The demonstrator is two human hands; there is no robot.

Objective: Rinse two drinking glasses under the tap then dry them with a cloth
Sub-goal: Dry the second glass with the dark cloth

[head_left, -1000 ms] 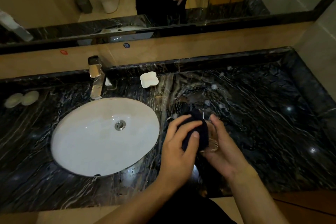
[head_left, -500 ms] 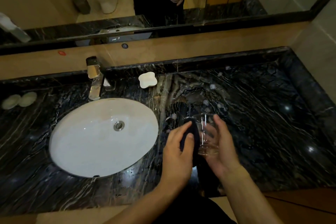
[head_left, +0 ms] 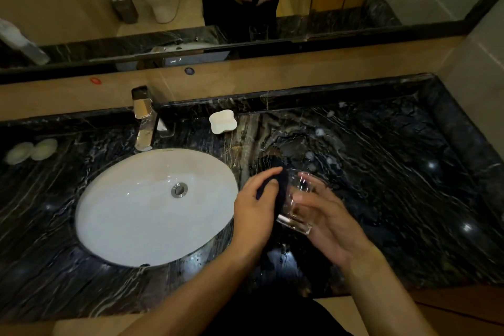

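Observation:
A clear drinking glass (head_left: pixel 298 200) is held tilted above the black marble counter, just right of the sink, its thick base toward me. My right hand (head_left: pixel 330 224) grips it from the right, fingers curled round its wall. My left hand (head_left: pixel 256 210) holds a dark cloth (head_left: pixel 282 188) and presses it against the glass's left side and rim. The cloth's lower end hangs down between my wrists and is hard to tell from the dark counter. A second glass does not show on the counter; a faint one appears in the mirror reflection (head_left: pixel 257 31).
The white oval sink (head_left: pixel 131 215) lies to the left, with the chrome tap (head_left: pixel 144 120) behind it, not running. A white soap dish (head_left: pixel 223 121) sits behind the sink's right edge. Two pale round items (head_left: pixel 30 150) lie far left. The counter (head_left: pixel 395 185) extends to the right wall.
The cloth has slid from covering the glass's mouth to its left side, exposing more of the glass. Both hands have stayed in about the same spot above the counter.

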